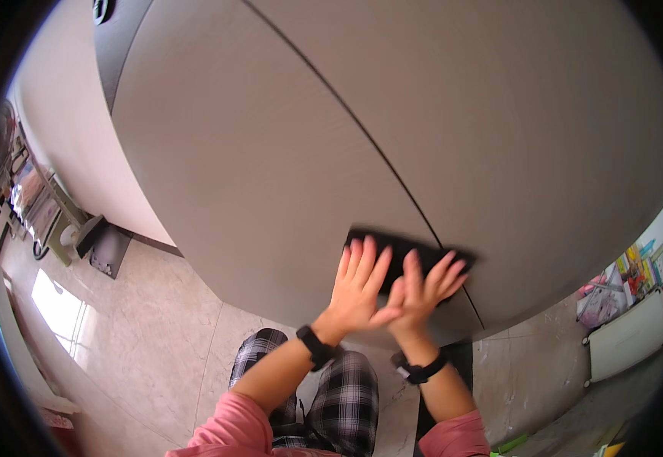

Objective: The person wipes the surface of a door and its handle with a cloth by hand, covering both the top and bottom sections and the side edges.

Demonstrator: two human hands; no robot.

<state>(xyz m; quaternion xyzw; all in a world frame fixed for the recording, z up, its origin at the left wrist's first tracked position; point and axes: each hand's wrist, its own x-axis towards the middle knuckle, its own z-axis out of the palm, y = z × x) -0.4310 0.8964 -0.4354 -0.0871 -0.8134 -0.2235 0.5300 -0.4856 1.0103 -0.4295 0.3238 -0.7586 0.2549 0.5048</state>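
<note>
A black rectangular cloth (395,250) lies against the lower part of a large grey-brown double-door front (240,171), perhaps a refrigerator or cabinet. It spans the dark seam (360,123) between the two doors. My left hand (360,285) is laid flat over the cloth's left side, fingers up. Over its right side is my right hand (425,288), slightly blurred, with fingers spread. Both hands keep the cloth against the surface, their thumbs meeting near its lower edge. Each wrist wears a black band. The cloth behind the palms is hidden.
My knees in plaid trousers (343,394) are close below the doors, above a pale tiled floor (165,320). At left stands a cluttered rack (40,194) beside a dustpan (111,251). To the right are a pale suitcase (628,337) and several books (642,268). A dark strip (457,365) lies under my right arm.
</note>
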